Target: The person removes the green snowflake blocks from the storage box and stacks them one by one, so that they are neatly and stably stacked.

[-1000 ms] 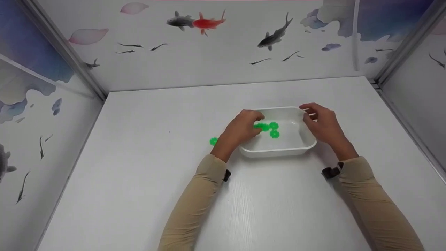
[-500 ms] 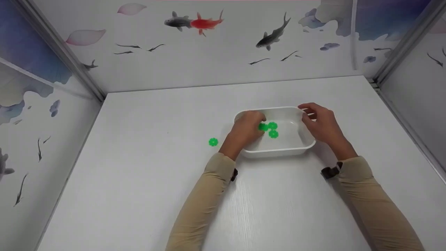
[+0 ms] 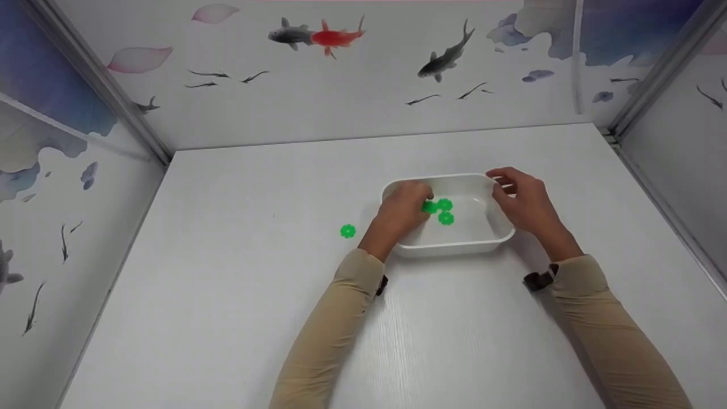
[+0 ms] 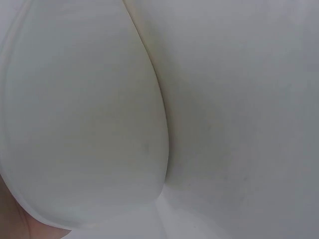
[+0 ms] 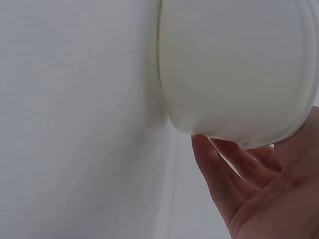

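A white tray point(image 3: 454, 247) stands on the table with several small green flower-shaped discs inside. My left hand point(image 3: 400, 207) reaches over the tray's left side, its index finger and thumb curled round a green disc point(image 3: 429, 207) that is partly hidden by the fingers. Just right of it lie two more discs, an upper disc point(image 3: 445, 204) and a lower disc point(image 3: 446, 218). At the far right corner my right hand point(image 3: 522, 199) grips the tray's rim. In the right wrist view, its fingers point(image 5: 209, 164) reach along the outside of the tray wall point(image 5: 234, 64).
One loose green disc point(image 3: 347, 231) lies on the white table point(image 3: 227, 272), left of the tray. Printed panels enclose the table, with a back wall point(image 3: 363, 113) beyond the far edge and side walls left and right.
My left hand has moved slightly right and deeper into the tray, uncovering the loose disc on the table. Over the last half second almost nothing moves. My right hand stays at the rim.
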`<state>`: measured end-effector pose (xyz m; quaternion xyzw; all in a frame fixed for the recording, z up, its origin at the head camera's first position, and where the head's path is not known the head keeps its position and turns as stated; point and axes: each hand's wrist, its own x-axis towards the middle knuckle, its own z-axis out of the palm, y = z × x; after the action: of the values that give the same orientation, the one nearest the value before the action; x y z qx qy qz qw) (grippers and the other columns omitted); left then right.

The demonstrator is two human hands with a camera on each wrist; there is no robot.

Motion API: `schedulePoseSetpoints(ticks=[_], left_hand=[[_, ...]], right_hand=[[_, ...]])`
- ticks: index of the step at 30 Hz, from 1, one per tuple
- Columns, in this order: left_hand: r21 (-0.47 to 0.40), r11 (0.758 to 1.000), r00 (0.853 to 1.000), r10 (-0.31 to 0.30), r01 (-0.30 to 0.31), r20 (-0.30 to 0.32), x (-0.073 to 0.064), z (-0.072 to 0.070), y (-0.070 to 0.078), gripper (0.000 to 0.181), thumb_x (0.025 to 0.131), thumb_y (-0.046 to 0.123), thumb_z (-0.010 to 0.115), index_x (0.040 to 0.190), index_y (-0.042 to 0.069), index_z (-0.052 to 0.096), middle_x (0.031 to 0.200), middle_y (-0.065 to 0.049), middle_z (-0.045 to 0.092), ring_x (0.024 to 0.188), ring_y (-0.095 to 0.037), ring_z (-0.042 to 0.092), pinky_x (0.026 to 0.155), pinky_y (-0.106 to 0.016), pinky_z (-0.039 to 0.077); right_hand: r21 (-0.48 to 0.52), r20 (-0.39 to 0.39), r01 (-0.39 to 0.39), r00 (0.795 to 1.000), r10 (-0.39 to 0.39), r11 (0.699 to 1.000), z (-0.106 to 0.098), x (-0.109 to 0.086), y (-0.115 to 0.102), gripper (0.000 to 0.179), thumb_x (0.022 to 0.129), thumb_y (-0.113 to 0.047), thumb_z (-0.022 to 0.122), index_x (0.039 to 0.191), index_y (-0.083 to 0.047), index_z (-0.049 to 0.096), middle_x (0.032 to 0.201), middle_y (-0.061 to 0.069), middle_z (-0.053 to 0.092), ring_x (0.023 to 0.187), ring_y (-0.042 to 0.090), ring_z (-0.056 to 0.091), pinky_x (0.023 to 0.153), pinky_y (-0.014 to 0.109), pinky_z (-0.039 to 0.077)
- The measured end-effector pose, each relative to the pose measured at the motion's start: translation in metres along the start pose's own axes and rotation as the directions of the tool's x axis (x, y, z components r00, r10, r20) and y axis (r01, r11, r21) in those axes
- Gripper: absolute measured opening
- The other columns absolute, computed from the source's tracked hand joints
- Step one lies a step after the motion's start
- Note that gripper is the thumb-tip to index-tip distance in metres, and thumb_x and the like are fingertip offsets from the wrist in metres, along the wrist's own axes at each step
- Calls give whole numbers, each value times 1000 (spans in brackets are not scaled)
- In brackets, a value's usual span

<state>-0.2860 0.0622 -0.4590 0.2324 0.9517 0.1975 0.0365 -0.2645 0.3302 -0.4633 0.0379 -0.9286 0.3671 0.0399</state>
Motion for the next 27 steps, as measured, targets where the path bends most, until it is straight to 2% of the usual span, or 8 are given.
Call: schedulePoseSetpoints(ticks=[7, 13, 18, 27], left_hand=[[22, 1000, 1000, -9, 9, 0, 3, 1, 0, 32, 99, 16, 81, 129, 10, 77, 129, -2, 78, 116, -14, 70, 106, -30, 58], [53, 999, 1000, 9, -8, -8, 3, 2, 1, 27, 98, 14, 81, 124, 10, 79, 124, -1, 80, 113, -13, 72, 101, -28, 59], [23, 1000, 1000, 8, -8, -9, 1, 2, 1, 30, 100, 13, 79, 130, 9, 77, 129, -2, 78, 118, -14, 71, 105, -30, 58], [-19, 999, 999, 30, -30, -16, -1, 2, 0, 31, 100, 7, 75, 132, 8, 75, 130, -4, 76, 113, -14, 67, 105, -29, 57]], right_hand=[[-1, -11, 1, 1000, -1, 1000, 1, 0, 1, 39, 110, -17, 57, 148, -10, 62, 143, 23, 68, 124, 44, 70, 107, 63, 57], [6, -15, 3, 1000, -3, 1000, 1, 1, 1, 38, 110, -15, 58, 147, -10, 63, 142, 23, 69, 123, 44, 70, 107, 62, 57], [5, -1, -17, 1000, 17, 1000, 0, 0, -1, 39, 110, -17, 57, 148, -10, 61, 144, 24, 67, 126, 44, 68, 109, 63, 56], [2, 0, -15, 1000, 15, 1000, 0, 0, -1, 39, 111, -17, 57, 149, -10, 61, 144, 24, 67, 126, 45, 68, 108, 63, 56]])
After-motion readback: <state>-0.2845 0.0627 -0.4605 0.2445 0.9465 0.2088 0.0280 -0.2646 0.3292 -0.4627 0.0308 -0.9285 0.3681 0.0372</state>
